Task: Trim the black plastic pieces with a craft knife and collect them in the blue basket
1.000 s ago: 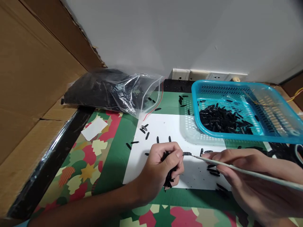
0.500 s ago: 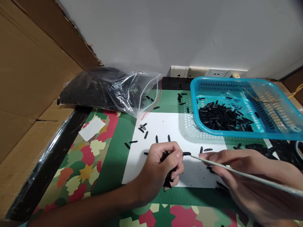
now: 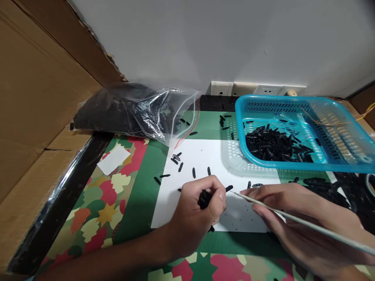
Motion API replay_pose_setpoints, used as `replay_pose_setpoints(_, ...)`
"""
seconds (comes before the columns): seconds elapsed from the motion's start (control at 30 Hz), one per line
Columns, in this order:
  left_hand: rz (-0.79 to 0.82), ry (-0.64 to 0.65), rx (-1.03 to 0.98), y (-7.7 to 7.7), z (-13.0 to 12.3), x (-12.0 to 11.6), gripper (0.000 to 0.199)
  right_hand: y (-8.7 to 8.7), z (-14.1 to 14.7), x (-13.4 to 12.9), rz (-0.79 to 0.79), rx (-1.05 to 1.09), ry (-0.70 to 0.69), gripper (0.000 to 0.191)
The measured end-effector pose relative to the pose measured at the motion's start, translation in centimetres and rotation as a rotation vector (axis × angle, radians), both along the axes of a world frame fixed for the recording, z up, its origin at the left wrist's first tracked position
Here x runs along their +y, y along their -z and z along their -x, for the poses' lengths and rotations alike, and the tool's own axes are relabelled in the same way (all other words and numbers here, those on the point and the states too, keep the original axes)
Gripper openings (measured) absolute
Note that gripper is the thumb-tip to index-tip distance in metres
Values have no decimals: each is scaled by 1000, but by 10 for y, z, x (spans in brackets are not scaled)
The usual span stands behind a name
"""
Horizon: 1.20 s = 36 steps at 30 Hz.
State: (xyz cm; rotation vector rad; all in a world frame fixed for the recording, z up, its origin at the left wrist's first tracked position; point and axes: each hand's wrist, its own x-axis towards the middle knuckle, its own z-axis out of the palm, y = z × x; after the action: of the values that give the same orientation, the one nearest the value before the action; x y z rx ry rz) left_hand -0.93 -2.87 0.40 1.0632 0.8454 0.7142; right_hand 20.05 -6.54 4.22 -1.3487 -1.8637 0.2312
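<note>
Curled over the white paper (image 3: 172,207), my left hand (image 3: 202,205) holds a bunch of small black pieces (image 3: 205,198) in its palm. One black piece (image 3: 229,188) sticks out to the right from between its thumb and finger. My right hand (image 3: 281,210) pinches a thin pale rod (image 3: 310,222) with a fine tip. That tip is just right of the protruding piece, with a small gap between them. Other loose black pieces (image 3: 193,173) lie on the paper beyond my left hand.
A blue basket (image 3: 293,167) with many black pieces stands at the back right. A clear bag (image 3: 137,113) of dark material lies at the back left. Cardboard (image 3: 43,78) rises on the left, and scissors (image 3: 369,185) lie at the right edge.
The piece in my left fingertips now tilts up to the right; before, it lay nearly level with the rod tip at its end. My left hand has turned slightly, hiding more of the bunch.
</note>
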Motion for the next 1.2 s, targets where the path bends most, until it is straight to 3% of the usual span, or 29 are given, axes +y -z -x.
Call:
replay_pose_setpoints(0.1, -145, 0, 103, -2, 1, -1, 31, 3, 4, 1, -50, 36, -67, 20)
replay_pose_setpoints(0.23, -269, -24, 177, -5, 0, -1, 30, 8, 8, 0, -66, 38, -45, 10)
replay_pose_setpoints(0.57, -309, -53, 265, -6, 3, -5, 40, 20, 21, 0, -127, -29, -105, 23)
replay_pose_setpoints(0.73, -284, -37, 240, -6, 2, -6, 41, 29, 23, -9, -202, -56, -145, 19)
replay_pose_setpoints(0.83, -183, -22, 184, -7, 0, -3, 42, 29, 26, -12, -238, -173, -158, 28)
replay_pose_setpoints(1.0, 255, -25, 44, -8, -5, 3, 40, 27, 25, -4, -331, -382, -189, 30)
replay_pose_setpoints(1.1, 370, -37, -39, -8, -5, 4, 39, 31, 22, 0, -277, -311, -107, 24)
replay_pose_setpoints(1.2, 372, -50, -101, -7, -4, 5, 40, 33, 20, -1, -125, -63, -9, 19)
